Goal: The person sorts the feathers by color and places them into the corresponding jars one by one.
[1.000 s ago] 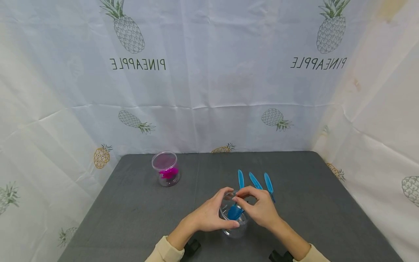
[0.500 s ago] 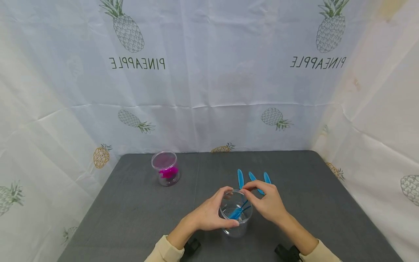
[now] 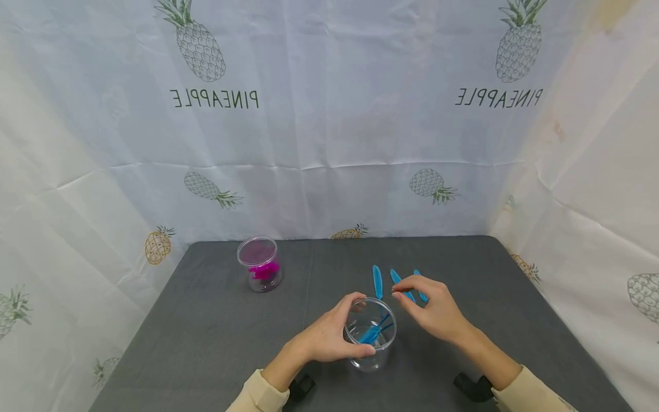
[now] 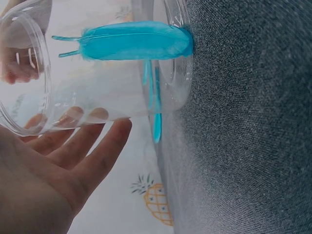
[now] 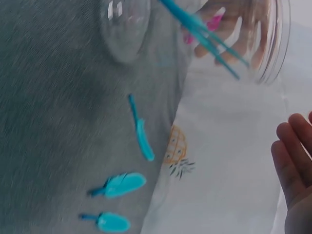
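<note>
My left hand (image 3: 329, 337) grips a clear plastic jar (image 3: 378, 360) around its upper side, thumb at the near rim and fingers on the far side. Inside lean blue feathers (image 4: 136, 41), their two quills pointing up toward the open mouth. My right hand (image 3: 435, 309) is to the right of the jar with nothing in it, fingers loosely bent and close over the feathers on the table. Behind the jar lies one blue feather (image 3: 378, 281); another feather (image 3: 395, 276) and a third feather (image 5: 113, 222) are partly covered by the right hand in the head view.
A second clear jar (image 3: 259, 284) with bright pink feather-like pieces (image 3: 265, 270) inside stands at the back left of the dark grey table (image 3: 216, 332). Behind the table hangs a white pineapple-print cloth (image 3: 350, 131), which also covers both sides.
My right hand has released a blue feather into the jar and moved away to the right, over the feathers on the table. The left hand and jar have stayed in place.
</note>
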